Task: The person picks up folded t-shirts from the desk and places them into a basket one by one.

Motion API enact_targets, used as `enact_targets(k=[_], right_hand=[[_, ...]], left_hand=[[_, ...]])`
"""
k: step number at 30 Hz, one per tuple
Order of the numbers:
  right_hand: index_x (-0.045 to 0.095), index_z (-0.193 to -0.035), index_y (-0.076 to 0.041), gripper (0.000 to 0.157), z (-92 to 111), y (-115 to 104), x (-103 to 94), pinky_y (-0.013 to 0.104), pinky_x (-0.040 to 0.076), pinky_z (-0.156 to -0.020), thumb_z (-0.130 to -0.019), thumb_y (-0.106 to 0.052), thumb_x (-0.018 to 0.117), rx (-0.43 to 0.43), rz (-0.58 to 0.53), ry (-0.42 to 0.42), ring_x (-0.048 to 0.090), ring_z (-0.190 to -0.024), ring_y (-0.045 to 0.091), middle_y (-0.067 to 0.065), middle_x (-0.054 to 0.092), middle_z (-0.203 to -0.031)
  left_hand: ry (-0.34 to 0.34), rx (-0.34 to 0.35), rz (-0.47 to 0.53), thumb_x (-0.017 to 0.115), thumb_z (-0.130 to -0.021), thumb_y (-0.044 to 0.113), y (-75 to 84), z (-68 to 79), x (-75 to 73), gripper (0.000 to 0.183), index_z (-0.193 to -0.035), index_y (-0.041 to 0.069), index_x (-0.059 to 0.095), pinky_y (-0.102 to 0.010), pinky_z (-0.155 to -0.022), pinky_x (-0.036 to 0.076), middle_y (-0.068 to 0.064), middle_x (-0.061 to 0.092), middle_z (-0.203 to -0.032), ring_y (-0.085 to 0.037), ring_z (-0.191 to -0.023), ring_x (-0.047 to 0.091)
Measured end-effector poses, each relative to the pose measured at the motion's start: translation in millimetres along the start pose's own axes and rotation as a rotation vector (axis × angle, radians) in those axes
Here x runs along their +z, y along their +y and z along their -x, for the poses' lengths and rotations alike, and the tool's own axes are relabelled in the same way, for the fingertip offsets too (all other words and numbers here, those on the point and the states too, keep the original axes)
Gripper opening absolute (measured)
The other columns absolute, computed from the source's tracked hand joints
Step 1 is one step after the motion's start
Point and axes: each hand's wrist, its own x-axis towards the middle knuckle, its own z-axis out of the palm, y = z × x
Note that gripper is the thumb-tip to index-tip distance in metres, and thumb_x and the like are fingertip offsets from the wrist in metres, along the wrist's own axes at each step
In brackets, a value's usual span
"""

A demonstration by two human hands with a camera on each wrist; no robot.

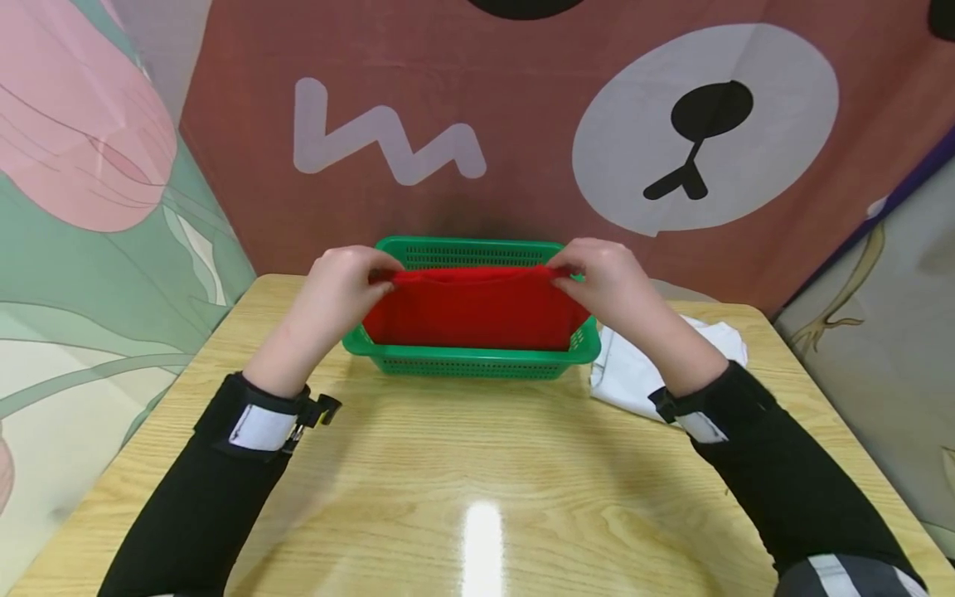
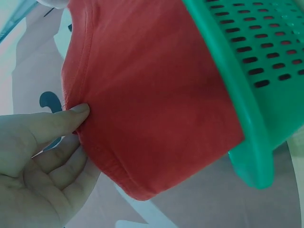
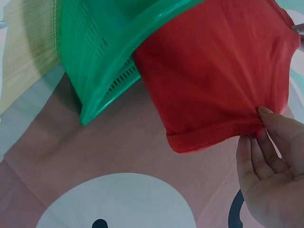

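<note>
A red T-shirt [image 1: 477, 313] hangs between my two hands, its upper edge stretched across and its lower part down inside a green plastic basket [image 1: 470, 365]. My left hand [image 1: 339, 286] pinches the left end of that edge between thumb and fingers. At the opposite end my right hand [image 1: 608, 278] grips the shirt in the same way. The left wrist view shows a ribbed band on the shirt [image 2: 152, 99], running up from the thumb. In the right wrist view a stitched hem [image 3: 204, 137] lies beside the fingertips. The shirt hides most of the basket's inside.
A folded white cloth [image 1: 630, 373] lies on the wooden table [image 1: 448, 464], right of the basket and partly behind my right forearm. Close behind the basket hangs a brown printed backdrop [image 1: 522, 124]. The table's far edge runs near the basket.
</note>
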Motion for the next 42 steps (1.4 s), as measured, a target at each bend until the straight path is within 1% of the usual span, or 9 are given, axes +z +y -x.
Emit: enact_targets(k=[4, 10, 16, 27, 39, 42], right_hand=[[0.074, -0.11, -0.006, 0.023, -1.0, 1.3, 1.0, 0.042, 0.058, -0.085, -0.087, -0.005, 0.073, 0.002, -0.005, -0.028, 0.066, -0.095, 0.027, 0.011, 0.071, -0.102], [0.074, -0.11, -0.007, 0.023, -2.2, -0.6, 1.6, 0.042, 0.058, -0.087, -0.087, -0.005, 0.074, 0.029, -0.016, -0.08, 0.066, -0.096, 0.027, 0.011, 0.071, -0.103], [0.074, -0.109, -0.006, 0.022, -2.2, 0.2, 5.0, 0.043, 0.058, -0.088, -0.087, -0.005, 0.074, 0.015, -0.002, -0.111, 0.067, -0.096, 0.027, 0.012, 0.073, -0.104], [0.074, -0.109, -0.005, 0.022, -1.8, 0.9, 11.0, 0.041, 0.058, -0.087, -0.087, -0.006, 0.074, -0.013, 0.008, -0.13, 0.067, -0.096, 0.027, 0.012, 0.073, -0.105], [0.074, -0.11, -0.005, 0.023, -3.8, 1.2, 13.9, 0.041, 0.058, -0.088, -0.087, -0.007, 0.074, -0.014, 0.007, -0.158, 0.068, -0.097, 0.027, 0.012, 0.073, -0.106], [0.074, -0.11, -0.005, 0.023, -5.5, 0.2, 13.6, 0.041, 0.058, -0.088, -0.087, -0.008, 0.074, 0.001, 0.003, -0.159, 0.068, -0.097, 0.026, 0.012, 0.073, -0.106]], left_hand=[[-0.013, 0.007, -0.01, 0.069, -0.09, 0.004, -1.9, -0.5, 2.1, 0.021, -0.11, 0.003, 0.074, -0.045, -0.088, 0.058, -0.016, 0.073, -0.108, -0.031, -0.098, 0.067], [-0.039, 0.016, -0.011, 0.067, -0.091, 0.004, -4.1, 1.4, 2.2, 0.019, -0.109, 0.003, 0.074, -0.046, -0.087, 0.057, -0.017, 0.074, -0.106, -0.032, -0.097, 0.068], [-0.053, 0.005, -0.014, 0.068, -0.091, 0.004, -6.7, 1.9, 6.0, 0.019, -0.109, 0.004, 0.075, -0.045, -0.084, 0.058, -0.016, 0.074, -0.105, -0.031, -0.095, 0.068], [-0.074, 0.004, -0.017, 0.068, -0.091, 0.003, -10.4, 5.0, 7.7, 0.019, -0.109, 0.002, 0.074, -0.045, -0.082, 0.059, -0.017, 0.074, -0.105, -0.032, -0.094, 0.068], [-0.067, 0.013, -0.026, 0.068, -0.09, 0.003, -15.8, 1.9, 12.0, 0.018, -0.108, 0.002, 0.074, -0.045, -0.083, 0.058, -0.017, 0.074, -0.104, -0.031, -0.093, 0.069], [-0.066, 0.014, -0.025, 0.069, -0.09, 0.003, -17.1, 0.8, 13.1, 0.018, -0.107, 0.002, 0.075, -0.045, -0.083, 0.058, -0.017, 0.074, -0.104, -0.031, -0.093, 0.069]])
